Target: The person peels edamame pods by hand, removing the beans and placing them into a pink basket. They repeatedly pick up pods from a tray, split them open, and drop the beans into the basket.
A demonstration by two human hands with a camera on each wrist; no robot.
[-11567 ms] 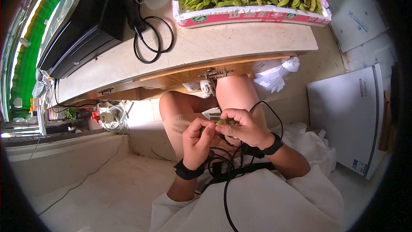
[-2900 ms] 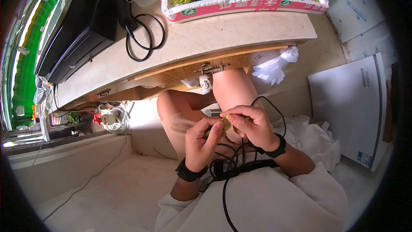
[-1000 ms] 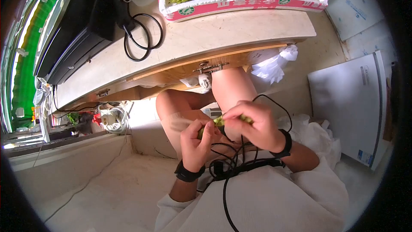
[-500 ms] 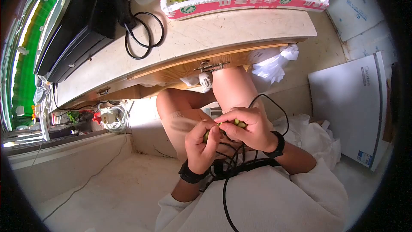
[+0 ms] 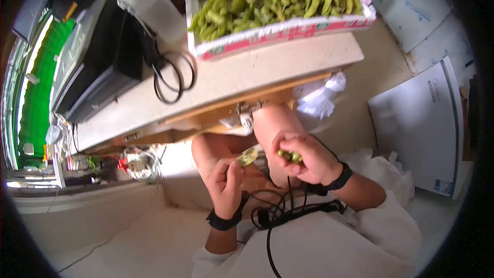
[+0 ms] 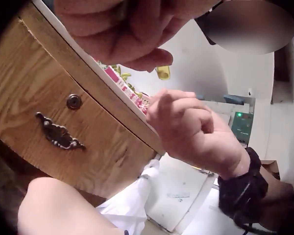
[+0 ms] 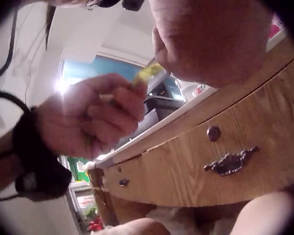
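Between thumb and fingertips, my left hand pinches a flattened, split edamame pod, pale yellow-green, which juts up and to the right. The same pod shows past the thumb in the left wrist view. My right hand is curled round several green edamame beans, visible at the opening of its fingers. A gap separates the two hands, both held above the lap. In the right wrist view the left hand holds the pod close to the right hand, whose palm is hidden.
A pink-and-white foam box heaped with edamame pods stands on the table. Left of it are a black machine and a looped black cable. More black cables lie across the lap. A white fridge stands at right.
Half a second ago the hands met over a pod; now they are apart, the left with the split pod, the right round beans. The head view has tilted up, showing more of the box.
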